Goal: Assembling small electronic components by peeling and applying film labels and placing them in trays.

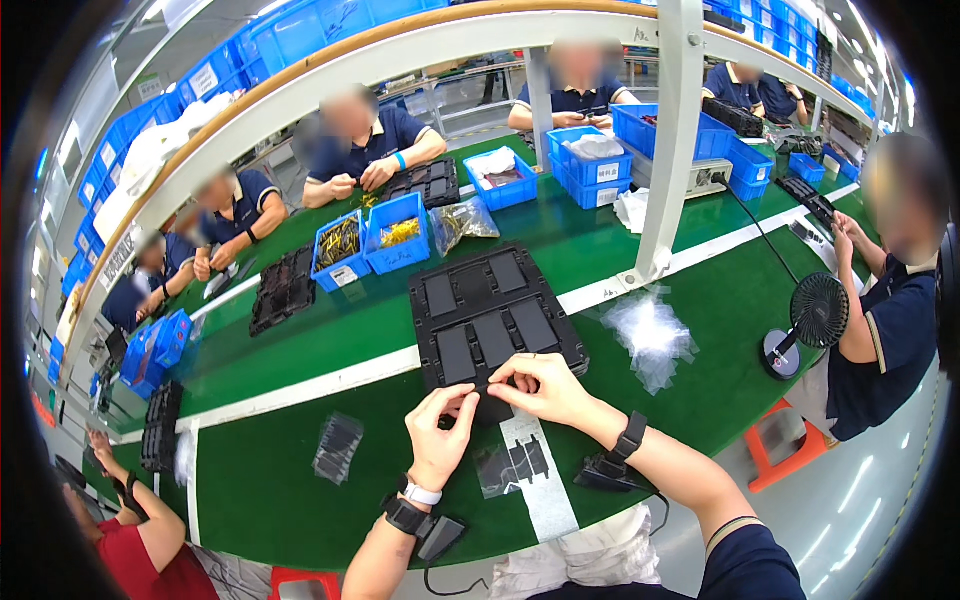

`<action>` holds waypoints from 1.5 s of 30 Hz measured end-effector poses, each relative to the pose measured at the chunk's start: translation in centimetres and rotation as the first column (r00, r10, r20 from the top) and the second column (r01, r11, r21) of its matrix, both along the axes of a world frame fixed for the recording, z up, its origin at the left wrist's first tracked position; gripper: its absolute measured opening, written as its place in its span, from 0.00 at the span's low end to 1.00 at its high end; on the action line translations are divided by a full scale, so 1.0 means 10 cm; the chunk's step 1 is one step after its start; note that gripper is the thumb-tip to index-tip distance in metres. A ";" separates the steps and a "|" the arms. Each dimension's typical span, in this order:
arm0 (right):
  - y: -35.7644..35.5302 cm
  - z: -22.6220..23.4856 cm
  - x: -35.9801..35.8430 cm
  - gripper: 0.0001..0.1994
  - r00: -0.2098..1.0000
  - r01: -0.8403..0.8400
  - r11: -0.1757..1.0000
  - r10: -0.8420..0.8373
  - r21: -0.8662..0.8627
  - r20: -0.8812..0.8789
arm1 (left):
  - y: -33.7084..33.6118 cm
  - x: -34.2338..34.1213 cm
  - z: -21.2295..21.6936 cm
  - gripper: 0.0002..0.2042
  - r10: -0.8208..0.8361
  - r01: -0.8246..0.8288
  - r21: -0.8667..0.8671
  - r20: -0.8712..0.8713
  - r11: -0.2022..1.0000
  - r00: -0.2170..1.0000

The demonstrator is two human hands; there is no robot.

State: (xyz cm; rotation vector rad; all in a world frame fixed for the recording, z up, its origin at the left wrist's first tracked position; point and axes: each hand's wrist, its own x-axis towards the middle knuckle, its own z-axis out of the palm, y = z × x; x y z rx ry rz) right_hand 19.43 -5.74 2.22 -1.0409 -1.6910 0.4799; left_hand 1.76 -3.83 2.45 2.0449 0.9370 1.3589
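Observation:
My left hand (440,435) and my right hand (545,388) meet at the near edge of a black tray (428,338). Thumb and forefinger of each are pinched together, almost touching. Whatever lies between the fingertips is too small to make out. Dark flat rectangular pieces (492,340) sit in the tray's pockets. Below my hands, a white backing strip (548,505) carries black cut-out pieces (528,458). A clear film sheet (492,472) lies against its left side. Both my wrists wear black bands, and the left also has a white one.
Clear films (650,338) lie piled to the right, near a black fan (820,310). A sheet with black strips (338,447) lies left. A white post (672,150) rises beyond the tray. Blue bins (398,235) stand farther back. Co-workers sit around the green table (270,480).

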 end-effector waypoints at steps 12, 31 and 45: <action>0.02 0.03 0.03 0.07 0.992 0.012 0.996 -0.001 -0.090 0.129 | 0.02 0.06 0.00 0.03 -0.026 0.028 -0.143 0.013 0.989 1.000; 0.07 -0.13 0.02 0.10 0.994 -0.072 0.992 0.063 0.102 0.087 | 0.02 -0.02 -0.06 0.04 -0.033 0.033 -0.131 0.001 0.991 0.999; -0.11 0.03 -0.11 0.13 0.957 -0.064 0.998 0.059 -0.007 -0.283 | -0.14 -0.05 -0.07 0.12 -0.342 0.442 -0.539 0.281 0.717 0.897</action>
